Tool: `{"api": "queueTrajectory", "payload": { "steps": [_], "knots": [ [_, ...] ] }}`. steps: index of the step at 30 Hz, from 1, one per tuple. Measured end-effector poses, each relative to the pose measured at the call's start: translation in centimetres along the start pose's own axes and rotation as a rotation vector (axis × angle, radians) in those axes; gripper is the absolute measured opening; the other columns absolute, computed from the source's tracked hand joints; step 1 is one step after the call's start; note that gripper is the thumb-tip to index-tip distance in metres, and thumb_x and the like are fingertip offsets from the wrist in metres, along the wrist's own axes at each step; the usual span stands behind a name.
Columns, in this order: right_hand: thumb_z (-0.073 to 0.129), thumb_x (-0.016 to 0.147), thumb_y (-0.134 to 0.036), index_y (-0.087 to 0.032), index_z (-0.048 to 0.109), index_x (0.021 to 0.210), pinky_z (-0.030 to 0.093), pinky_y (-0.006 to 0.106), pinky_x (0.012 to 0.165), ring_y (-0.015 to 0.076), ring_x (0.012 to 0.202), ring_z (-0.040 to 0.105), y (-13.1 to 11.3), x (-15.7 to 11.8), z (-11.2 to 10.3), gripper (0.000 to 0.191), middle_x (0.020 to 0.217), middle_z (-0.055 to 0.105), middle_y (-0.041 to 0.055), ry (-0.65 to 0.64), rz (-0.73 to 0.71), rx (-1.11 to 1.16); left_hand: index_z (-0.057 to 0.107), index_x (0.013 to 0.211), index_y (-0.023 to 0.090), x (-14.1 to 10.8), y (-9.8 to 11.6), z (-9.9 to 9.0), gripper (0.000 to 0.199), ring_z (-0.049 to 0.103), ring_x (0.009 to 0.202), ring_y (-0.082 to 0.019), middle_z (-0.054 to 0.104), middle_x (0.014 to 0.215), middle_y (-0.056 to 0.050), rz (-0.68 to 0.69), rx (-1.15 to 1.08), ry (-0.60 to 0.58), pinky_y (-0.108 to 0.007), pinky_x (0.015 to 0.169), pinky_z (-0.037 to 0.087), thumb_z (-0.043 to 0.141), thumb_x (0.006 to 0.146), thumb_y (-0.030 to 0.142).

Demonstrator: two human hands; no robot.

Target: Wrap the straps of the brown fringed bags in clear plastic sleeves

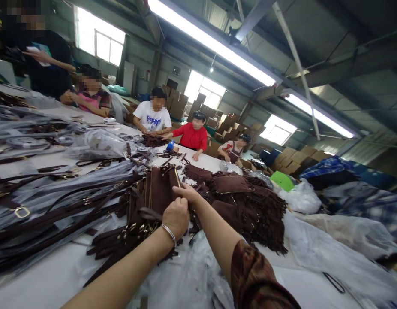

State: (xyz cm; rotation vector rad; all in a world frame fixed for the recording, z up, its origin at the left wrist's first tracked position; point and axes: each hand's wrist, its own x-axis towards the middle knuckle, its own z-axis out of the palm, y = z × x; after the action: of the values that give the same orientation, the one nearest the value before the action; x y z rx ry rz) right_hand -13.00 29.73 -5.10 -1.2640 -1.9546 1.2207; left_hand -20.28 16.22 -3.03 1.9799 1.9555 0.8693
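Note:
A dark brown bag (160,189) with gold zips stands partly upright on the table in front of me. My right hand (189,195) grips its upper right edge beside a gold zip, thumb on top. Close against it, my left hand (176,216), with a silver bracelet at the wrist, is closed at the same side of the bag; its fingertips are hidden. Brown straps with gold fittings (127,236) lie under and left of the bag. Just to the right is a pile of brown fringed bags (246,201).
Long brown straps in clear plastic (66,184) cover the table's left side. Plastic bags (343,240) lie at the right, near a green object (282,181). Across the table sit several co-workers, one in a red top (190,136); another person (50,64) stands far left. Cardboard boxes (177,103) are stacked behind.

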Motion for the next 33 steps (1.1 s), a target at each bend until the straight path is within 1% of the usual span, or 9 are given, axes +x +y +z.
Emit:
{"api": "queueTrajectory", "payload": {
  "steps": [4, 6, 8, 13, 16, 20, 26, 30, 33],
  "knots": [
    [0.067, 0.056, -0.010, -0.015, 0.068, 0.067, 0.048, 0.025, 0.063, 0.0132, 0.060, 0.054, -1.9, -2.5, -2.2, 0.012, 0.058, 0.059, -0.0027, 0.083, 0.098, -0.219, 0.064, 0.094, 0.019, -2.3, 0.8, -0.1, 0.022, 0.064, 0.092, -0.035, 0.062, 0.094, -0.019, 0.239, -0.176, -0.072, -0.045, 0.076, 0.045, 0.050, 0.086, 0.033],
    [0.063, 0.057, -0.010, -0.015, 0.070, 0.072, 0.048, 0.026, 0.065, 0.0134, 0.061, 0.054, -2.0, -4.3, -3.7, 0.016, 0.061, 0.061, -0.0028, 0.114, 0.061, -0.198, 0.064, 0.093, 0.021, -3.0, -0.3, -1.0, 0.021, 0.064, 0.091, -0.029, 0.065, 0.094, -0.014, 0.362, -0.283, -0.068, -0.039, 0.079, 0.047, 0.055, 0.085, 0.039],
    [0.064, 0.061, -0.015, -0.015, 0.072, 0.084, 0.049, 0.028, 0.068, 0.0142, 0.065, 0.057, -2.0, -6.4, -5.5, 0.025, 0.070, 0.066, -0.0022, 0.119, -0.001, -0.083, 0.065, 0.095, 0.022, -3.2, -2.1, -2.6, 0.025, 0.063, 0.090, -0.024, 0.067, 0.094, -0.009, 0.384, -0.367, 0.020, -0.036, 0.083, 0.048, 0.052, 0.087, 0.041],
    [0.073, 0.062, -0.028, -0.015, 0.072, 0.100, 0.049, 0.032, 0.077, 0.0163, 0.075, 0.061, -2.9, -11.6, -9.2, 0.040, 0.084, 0.070, 0.0006, 0.099, -0.125, 0.237, 0.065, 0.099, 0.017, -1.2, -6.6, -7.9, 0.032, 0.064, 0.081, -0.021, 0.069, 0.096, -0.008, 0.000, -0.377, 0.389, -0.032, 0.081, 0.050, 0.051, 0.086, 0.043],
    [0.074, 0.064, -0.027, -0.016, 0.073, 0.099, 0.047, 0.031, 0.079, 0.0165, 0.077, 0.061, -3.8, -13.5, -10.3, 0.037, 0.086, 0.070, 0.0007, 0.127, -0.175, 0.204, 0.067, 0.098, 0.017, -0.1, -6.7, -10.6, 0.033, 0.064, 0.075, -0.020, 0.070, 0.093, -0.007, -0.111, -0.372, 0.450, -0.030, 0.077, 0.050, 0.051, 0.084, 0.043],
    [0.070, 0.065, -0.024, -0.015, 0.074, 0.095, 0.047, 0.031, 0.080, 0.0165, 0.078, 0.060, -4.6, -14.2, -10.7, 0.032, 0.084, 0.070, 0.0009, 0.123, -0.225, 0.123, 0.069, 0.093, 0.019, -0.9, -4.2, -12.5, 0.029, 0.064, 0.070, -0.018, 0.071, 0.082, -0.003, -0.052, -0.416, 0.422, -0.027, 0.071, 0.050, 0.053, 0.082, 0.042],
    [0.064, 0.067, -0.018, -0.015, 0.073, 0.106, 0.049, 0.032, 0.080, 0.0170, 0.078, 0.062, -5.1, -13.7, -10.7, 0.040, 0.086, 0.070, 0.0007, 0.049, -0.301, 0.027, 0.070, 0.092, 0.021, -3.3, 1.5, -12.8, 0.031, 0.065, 0.070, -0.018, 0.072, 0.078, -0.001, -0.020, -0.348, 0.351, -0.025, 0.069, 0.049, 0.056, 0.080, 0.045],
    [0.063, 0.066, -0.011, -0.017, 0.074, 0.104, 0.048, 0.029, 0.083, 0.0163, 0.084, 0.061, -6.3, -13.7, -11.2, 0.039, 0.087, 0.070, -0.0024, -0.023, -0.391, -0.115, 0.071, 0.086, 0.018, -2.1, 5.8, -12.4, 0.044, 0.066, 0.075, -0.021, 0.073, 0.079, -0.006, -0.077, -0.217, 0.298, -0.027, 0.070, 0.048, 0.057, 0.077, 0.058],
    [0.063, 0.067, -0.011, -0.013, 0.073, 0.100, 0.047, 0.026, 0.079, 0.0140, 0.079, 0.060, -7.4, -13.6, -11.7, 0.035, 0.081, 0.067, -0.0037, -0.105, -0.416, -0.146, 0.068, 0.075, 0.014, -0.8, 8.1, -12.1, 0.044, 0.065, 0.088, -0.026, 0.071, 0.078, -0.010, -0.155, -0.095, 0.303, -0.031, 0.080, 0.048, 0.065, 0.071, 0.058]
  ]
}}
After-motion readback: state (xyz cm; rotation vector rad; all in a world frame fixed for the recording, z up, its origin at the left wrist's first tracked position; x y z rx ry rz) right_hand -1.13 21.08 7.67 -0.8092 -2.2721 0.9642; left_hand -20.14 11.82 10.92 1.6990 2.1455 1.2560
